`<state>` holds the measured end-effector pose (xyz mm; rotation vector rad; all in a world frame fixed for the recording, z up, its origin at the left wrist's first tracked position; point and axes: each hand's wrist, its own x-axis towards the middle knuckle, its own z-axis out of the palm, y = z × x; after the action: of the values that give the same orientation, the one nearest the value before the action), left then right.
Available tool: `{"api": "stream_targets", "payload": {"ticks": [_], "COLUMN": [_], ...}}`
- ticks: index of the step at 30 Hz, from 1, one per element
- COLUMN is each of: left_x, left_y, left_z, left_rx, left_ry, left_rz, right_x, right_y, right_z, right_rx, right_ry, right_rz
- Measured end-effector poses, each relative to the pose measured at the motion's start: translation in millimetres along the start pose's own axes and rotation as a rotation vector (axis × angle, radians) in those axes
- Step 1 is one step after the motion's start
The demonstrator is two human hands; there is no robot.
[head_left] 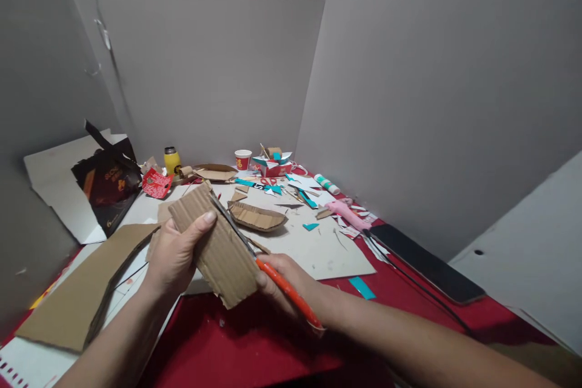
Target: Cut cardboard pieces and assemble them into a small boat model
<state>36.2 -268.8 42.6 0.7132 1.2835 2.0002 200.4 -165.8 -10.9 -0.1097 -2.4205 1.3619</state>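
My left hand [179,245] grips a rectangular piece of corrugated cardboard [225,260], thumb on its ribbed face and fingers behind. In my right hand [288,282] is a pair of scissors [291,294] with red-orange handles. Their blades lie along the cardboard's right edge, pointing up and left; how far apart the blades are I cannot tell. Just beyond, a small boat-shaped cardboard form [257,217] sits on the white board [331,257]. A larger curved cardboard sheet [84,282] lies to the left, near my left forearm.
Grey partitions [204,73] enclose the red-covered table. Along the back stand a yellow jar [171,160], a paper cup [243,160] and a second cardboard boat shape [214,172]. A pink glue gun [348,214] with a cord and a black slab [425,260] lie at right. Scraps are scattered about.
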Motion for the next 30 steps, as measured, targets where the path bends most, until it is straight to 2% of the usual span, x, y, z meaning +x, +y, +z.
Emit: {"api": "stream_targets", "payload": {"ticks": [4, 9, 13, 16, 20, 23, 25, 28, 30], "left_x": [-3.7, -3.5, -3.8, -6.1, -8.3, -5.6, 0.0, 14.1, 24.2], "left_y": [-6.3, -8.4, -7.0, -8.8, -12.9, -10.4, -4.0, 11.3, 23.2], "left_z": [3.1, 2.8, 3.6, 6.0, 6.9, 3.4, -1.4, -12.6, -21.4], "left_rx": [0.017, 0.016, 0.011, 0.026, 0.021, 0.042, 0.043, -0.016, -0.084], "left_ry": [-0.061, -0.064, -0.060, -0.112, -0.161, -0.170, -0.117, 0.037, 0.156], "left_rz": [-0.049, -0.052, -0.063, -0.112, -0.160, -0.182, -0.147, -0.025, 0.054], "right_x": [0.2, -2.6, -1.4, 0.6, 1.6, 0.7, -1.1, -5.9, -10.0], "right_y": [-7.3, -6.3, -8.1, -13.6, -16.8, -12.3, -8.6, -8.2, -12.1], "right_z": [-2.4, 2.2, 1.7, -1.6, -2.3, -2.6, -6.1, -18.0, -28.5], "right_rx": [-0.019, 0.141, 0.165, 0.123, 0.206, 0.249, 0.232, 0.166, 0.051], "right_ry": [-0.005, 0.022, 0.030, 0.032, 0.052, 0.141, 0.256, 0.429, 0.457], "right_rz": [0.019, 0.085, 0.059, 0.026, 0.081, 0.079, 0.040, -0.063, -0.085]}}
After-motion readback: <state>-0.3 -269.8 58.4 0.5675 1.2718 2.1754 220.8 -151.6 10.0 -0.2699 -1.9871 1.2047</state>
